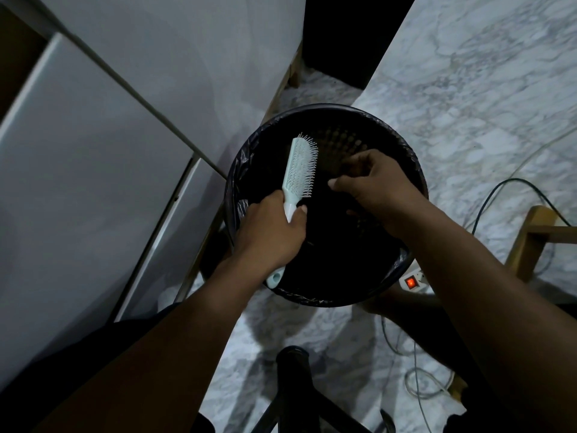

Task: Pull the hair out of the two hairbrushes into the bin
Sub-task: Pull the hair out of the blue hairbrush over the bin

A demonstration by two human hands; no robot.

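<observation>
Over the bin (237,170), left hand (271,232) grips an unmarked hairbrush (299,170).

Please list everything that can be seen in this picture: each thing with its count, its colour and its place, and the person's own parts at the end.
brush: one, pale mint, held over the bin
bin: one, black, with a dark liner, on the floor in the middle
floor: one, white-grey marble
power strip: one, white with a lit red switch, right of the bin
cables: several, dark and grey, on the floor at right
wooden frame: one, light brown, right edge
panels: white, at left
chair base: one, black, bottom centre
left hand: grip closed on the brush handle
right hand: over the bin, fingers pinched; what they hold cannot be told
</observation>
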